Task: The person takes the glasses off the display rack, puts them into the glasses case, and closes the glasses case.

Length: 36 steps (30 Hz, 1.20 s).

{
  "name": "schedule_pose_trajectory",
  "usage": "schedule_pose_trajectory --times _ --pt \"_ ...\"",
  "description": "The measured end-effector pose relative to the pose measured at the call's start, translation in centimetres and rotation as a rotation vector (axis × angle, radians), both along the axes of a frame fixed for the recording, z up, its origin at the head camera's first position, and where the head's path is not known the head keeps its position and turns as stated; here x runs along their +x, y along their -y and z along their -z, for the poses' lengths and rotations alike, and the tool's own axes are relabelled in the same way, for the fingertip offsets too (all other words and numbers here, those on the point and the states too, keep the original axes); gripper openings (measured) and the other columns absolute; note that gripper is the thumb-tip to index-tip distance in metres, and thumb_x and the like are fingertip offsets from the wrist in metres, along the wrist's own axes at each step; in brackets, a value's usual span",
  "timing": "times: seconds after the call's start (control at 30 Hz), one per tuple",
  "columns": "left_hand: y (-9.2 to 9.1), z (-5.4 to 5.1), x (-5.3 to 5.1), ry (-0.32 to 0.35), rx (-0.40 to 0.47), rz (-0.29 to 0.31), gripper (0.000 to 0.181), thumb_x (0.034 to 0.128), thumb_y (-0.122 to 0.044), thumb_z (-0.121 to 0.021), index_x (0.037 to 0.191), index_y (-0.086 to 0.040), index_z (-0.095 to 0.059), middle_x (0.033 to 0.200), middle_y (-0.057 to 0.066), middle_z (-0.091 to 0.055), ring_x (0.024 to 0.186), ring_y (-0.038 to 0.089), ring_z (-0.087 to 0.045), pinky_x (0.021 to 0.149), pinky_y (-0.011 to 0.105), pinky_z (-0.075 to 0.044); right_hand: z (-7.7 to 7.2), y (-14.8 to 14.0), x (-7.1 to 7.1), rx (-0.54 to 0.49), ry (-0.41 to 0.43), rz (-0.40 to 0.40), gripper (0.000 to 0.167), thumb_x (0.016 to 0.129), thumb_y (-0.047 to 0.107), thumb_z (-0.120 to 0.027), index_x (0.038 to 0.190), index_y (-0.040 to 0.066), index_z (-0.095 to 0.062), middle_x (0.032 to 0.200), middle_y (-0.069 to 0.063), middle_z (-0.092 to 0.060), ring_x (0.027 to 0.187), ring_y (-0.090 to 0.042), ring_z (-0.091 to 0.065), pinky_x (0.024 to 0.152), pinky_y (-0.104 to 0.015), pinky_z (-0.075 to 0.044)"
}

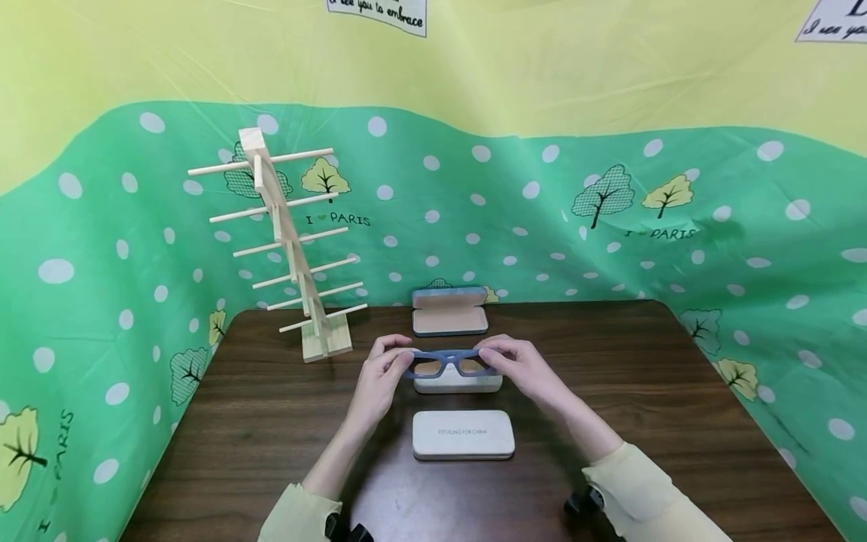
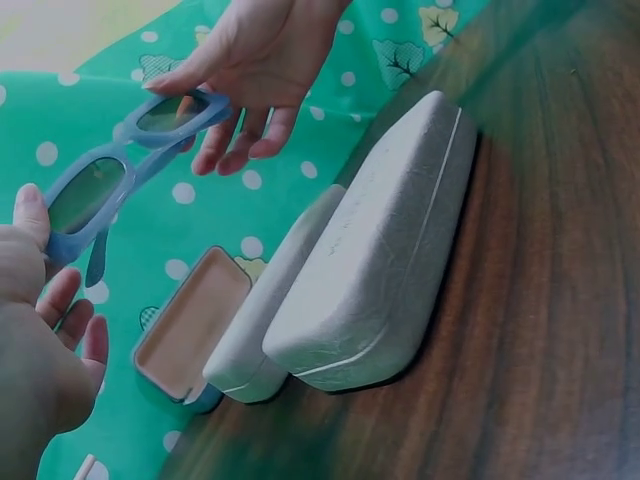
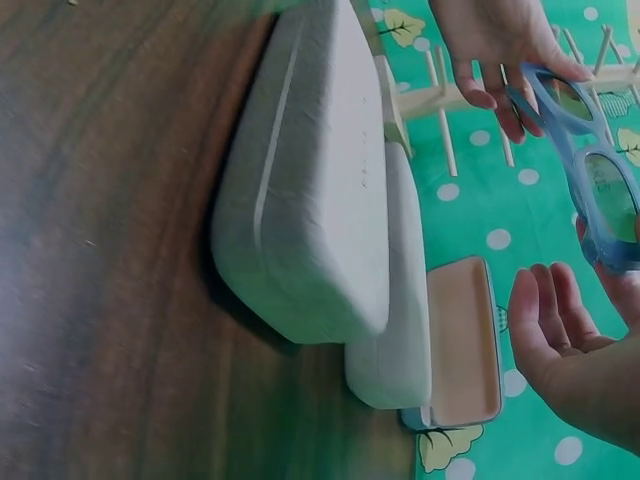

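Observation:
Blue-framed glasses [image 1: 448,355] with tinted lenses are held up between both hands, above a white glasses case [image 1: 457,385]. My left hand [image 1: 379,374] pinches one end of the frame between thumb and fingers. At the other end, my right hand [image 1: 520,366] pinches the frame the same way. In the left wrist view one temple [image 2: 97,258] hangs behind the lenses. Nearer to me lies a second white glasses case [image 1: 463,435], closed, with printing on its lid. Behind the hands stands an open blue case [image 1: 450,321] with a pinkish lining.
A wooden rack [image 1: 291,233] with several pegs stands at the back left of the brown table [image 1: 623,361]. A green and yellow dotted cloth [image 1: 501,181] hangs behind and at the sides.

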<state>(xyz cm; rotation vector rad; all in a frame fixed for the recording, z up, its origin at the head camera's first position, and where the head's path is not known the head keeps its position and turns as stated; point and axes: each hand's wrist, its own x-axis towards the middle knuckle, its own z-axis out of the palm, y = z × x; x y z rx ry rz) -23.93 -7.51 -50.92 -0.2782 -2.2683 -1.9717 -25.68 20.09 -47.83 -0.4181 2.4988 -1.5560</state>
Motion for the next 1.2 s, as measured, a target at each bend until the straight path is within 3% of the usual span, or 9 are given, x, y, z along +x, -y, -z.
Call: schedule_pose_trajectory --times 0.33,0.57,0.67,0.87,1.0,1.2 --pt "-0.5 -0.8 -3.3 0.075 -0.085 -0.061 0.037 0.1015 -0.035 -0.066 0.098 -0.001 -0.081 0.123 0.008 -0.067 0.118 0.023 -0.06 0.1 0.037 -0.045 -0.5 -0.3 -3.3 -0.067 0.156 0.063 0.043 0.104 0.032 -0.062 0.126 -0.003 -0.07 0.138 -0.025 -0.061 0.122 -0.028 -0.059 0.09 -0.028 -0.057" --pt "-0.6 -1.2 -5.4 0.108 -0.12 -0.088 0.039 0.0975 -0.043 -0.07 0.095 -0.005 -0.082 0.113 0.007 -0.071 0.112 0.023 -0.063 0.096 0.035 -0.045 -0.3 -0.5 -5.7 -0.099 0.202 0.102 0.051 0.102 0.036 -0.065 0.126 -0.009 -0.067 0.12 -0.019 -0.071 0.093 -0.01 -0.072 0.085 -0.023 -0.059" --pt "-0.6 -1.1 -6.3 0.114 -0.145 -0.091 0.039 0.0963 -0.045 -0.07 0.095 -0.007 -0.082 0.111 0.007 -0.071 0.111 0.021 -0.062 0.093 0.034 -0.046 0.0 -0.6 -6.7 -0.109 0.226 0.108 0.051 0.102 0.036 -0.065 0.123 -0.01 -0.068 0.117 -0.016 -0.072 0.09 -0.006 -0.071 0.085 -0.024 -0.06" --pt "-0.4 -0.4 -7.8 0.169 -0.163 -0.093 0.044 0.0964 -0.045 -0.07 0.101 -0.003 -0.08 0.108 0.007 -0.07 0.097 0.018 -0.059 0.083 0.029 -0.046 0.6 -0.7 -8.2 -0.119 0.28 0.04 0.05 0.106 0.029 -0.058 0.132 -0.015 -0.06 0.13 -0.026 -0.064 0.095 -0.006 -0.069 0.093 -0.033 -0.06" --pt "-0.2 0.2 -8.9 0.217 -0.135 -0.064 0.043 0.0991 -0.042 -0.068 0.107 -0.001 -0.079 0.112 0.01 -0.069 0.094 0.017 -0.059 0.08 0.027 -0.049 1.2 -0.8 -9.1 -0.114 0.317 -0.005 0.049 0.109 0.025 -0.052 0.136 -0.015 -0.055 0.128 -0.024 -0.061 0.099 -0.01 -0.066 0.1 -0.04 -0.058" --pt "0.0 1.0 -10.4 0.283 -0.124 0.011 0.039 0.1045 -0.032 -0.061 0.119 0.001 -0.074 0.131 0.015 -0.065 0.117 0.027 -0.061 0.097 0.039 -0.056 1.9 -0.6 -10.5 -0.082 0.304 0.066 0.048 0.107 0.028 -0.056 0.134 -0.012 -0.058 0.131 -0.024 -0.06 0.103 -0.013 -0.065 0.101 -0.043 -0.058"
